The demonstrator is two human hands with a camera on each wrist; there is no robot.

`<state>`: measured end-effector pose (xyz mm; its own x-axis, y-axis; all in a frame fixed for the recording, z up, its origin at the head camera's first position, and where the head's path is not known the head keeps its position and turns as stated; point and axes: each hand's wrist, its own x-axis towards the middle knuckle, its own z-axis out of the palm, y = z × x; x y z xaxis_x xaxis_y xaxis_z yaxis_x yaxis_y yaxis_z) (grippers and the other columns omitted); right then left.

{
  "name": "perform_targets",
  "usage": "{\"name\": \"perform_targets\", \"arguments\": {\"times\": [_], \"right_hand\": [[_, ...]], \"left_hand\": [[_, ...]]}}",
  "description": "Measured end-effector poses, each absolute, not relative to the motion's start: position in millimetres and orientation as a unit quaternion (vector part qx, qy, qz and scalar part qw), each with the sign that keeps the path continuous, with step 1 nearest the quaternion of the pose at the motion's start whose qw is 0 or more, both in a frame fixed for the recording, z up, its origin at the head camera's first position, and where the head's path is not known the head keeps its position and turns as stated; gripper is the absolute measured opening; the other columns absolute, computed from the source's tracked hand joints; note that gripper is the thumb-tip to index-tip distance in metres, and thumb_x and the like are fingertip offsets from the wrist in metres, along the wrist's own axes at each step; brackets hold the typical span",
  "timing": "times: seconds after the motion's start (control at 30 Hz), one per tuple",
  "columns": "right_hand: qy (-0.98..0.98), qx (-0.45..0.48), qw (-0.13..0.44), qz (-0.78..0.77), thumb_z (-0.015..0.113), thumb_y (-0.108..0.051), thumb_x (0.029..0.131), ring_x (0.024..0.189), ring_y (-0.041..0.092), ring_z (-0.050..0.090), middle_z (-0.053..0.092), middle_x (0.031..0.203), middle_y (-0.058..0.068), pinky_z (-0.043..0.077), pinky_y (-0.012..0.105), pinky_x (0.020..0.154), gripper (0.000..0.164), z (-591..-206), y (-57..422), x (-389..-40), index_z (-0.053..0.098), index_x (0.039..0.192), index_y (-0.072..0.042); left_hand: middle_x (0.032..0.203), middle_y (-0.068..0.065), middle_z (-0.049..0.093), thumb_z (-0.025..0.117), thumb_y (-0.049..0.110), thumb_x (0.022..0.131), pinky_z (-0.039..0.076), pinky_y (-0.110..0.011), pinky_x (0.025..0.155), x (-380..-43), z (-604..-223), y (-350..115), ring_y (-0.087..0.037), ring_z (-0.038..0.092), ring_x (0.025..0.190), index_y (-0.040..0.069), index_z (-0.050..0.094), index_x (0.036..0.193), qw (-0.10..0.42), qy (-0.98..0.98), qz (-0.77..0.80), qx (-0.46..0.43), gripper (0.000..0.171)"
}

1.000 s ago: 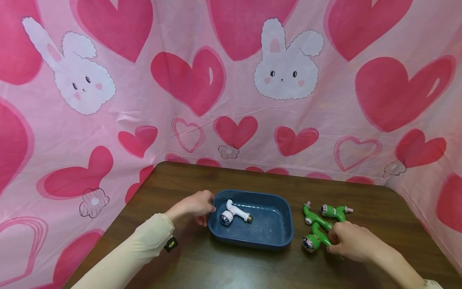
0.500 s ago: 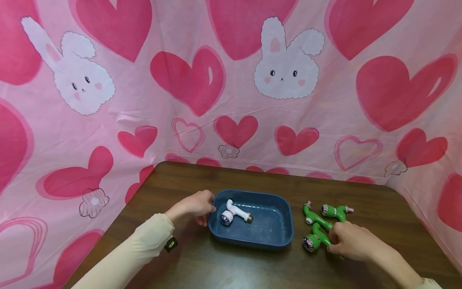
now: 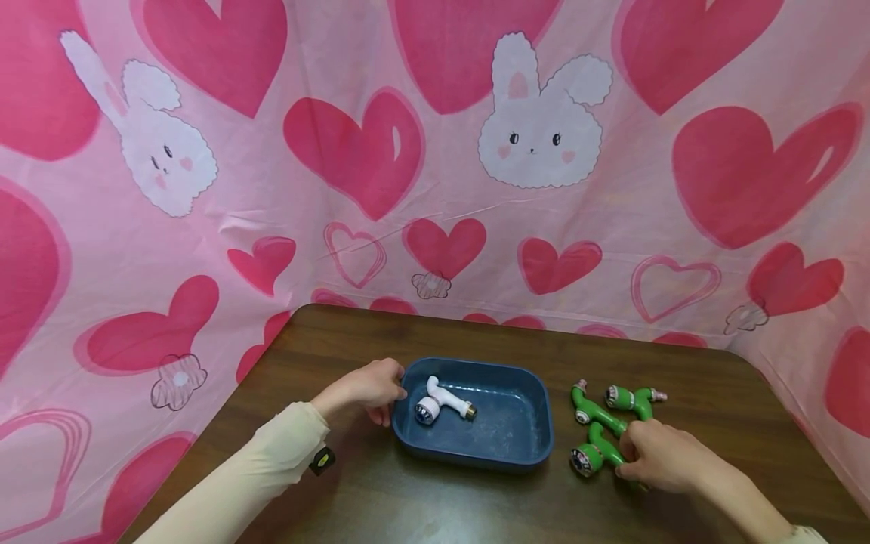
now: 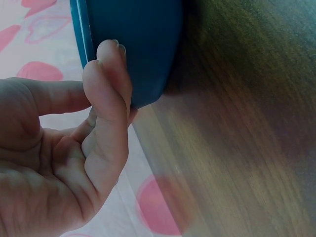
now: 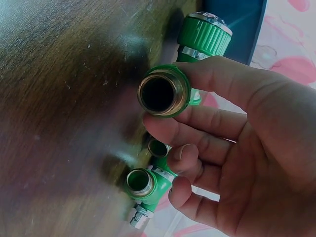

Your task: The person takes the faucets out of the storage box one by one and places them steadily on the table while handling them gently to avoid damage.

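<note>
In the head view my left hand (image 3: 367, 389) holds the left end of a blue plastic tub (image 3: 506, 423). The left wrist view has the thumb and fingers pinching that rim. Inside the tub lies a white faucet (image 3: 445, 398) with a brass threaded end. To the tub's right, my right hand (image 3: 669, 457) pinches a green faucet (image 3: 600, 446) between thumb and fingers by its threaded end, close over the table. Seen from the right wrist, its brass opening (image 5: 163, 93) faces the camera and its ribbed green knob (image 5: 205, 37) is behind.
Two more green faucets lie just beyond the right hand, one angled towards it (image 3: 591, 412) and one farther back (image 3: 628, 398). The brown wooden table (image 3: 381, 491) ends at a pink cloth wall (image 3: 448, 196) with hearts and rabbits. A dark band is on the left wrist.
</note>
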<state>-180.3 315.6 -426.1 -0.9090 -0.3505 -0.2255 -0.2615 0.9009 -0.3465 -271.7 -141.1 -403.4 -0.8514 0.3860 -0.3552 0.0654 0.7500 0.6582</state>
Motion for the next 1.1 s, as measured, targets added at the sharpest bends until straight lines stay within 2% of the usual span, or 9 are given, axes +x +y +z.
{"name": "perform_targets", "arguments": {"times": [0.33,1.1], "right_hand": [[0.963,-0.159,0.143,-0.161,0.083,-0.024,0.085,0.054,0.006,0.048,0.053,0.058,-0.013,0.037,0.027,0.048,0.028,-427.5,316.2,-180.6,0.062,0.065,-0.026],[0.967,-0.149,0.141,-0.152,0.083,-0.024,0.082,0.053,0.007,0.045,0.05,0.058,-0.012,0.034,0.028,0.048,0.029,-430.9,315.9,-183.3,0.061,0.064,-0.025]], "left_hand": [[0.072,-0.015,0.068,0.064,0.002,0.103,0.061,-0.033,0.051,-269.6,-401.1,-141.4,-0.023,0.07,0.052,-0.007,0.063,0.126,0.244,0.902,0.334,0.121,0.024],[0.072,-0.014,0.068,0.064,0.003,0.104,0.061,-0.032,0.051,-269.7,-400.1,-140.0,-0.022,0.07,0.052,-0.008,0.06,0.134,0.245,0.903,0.332,0.118,0.032]]}}
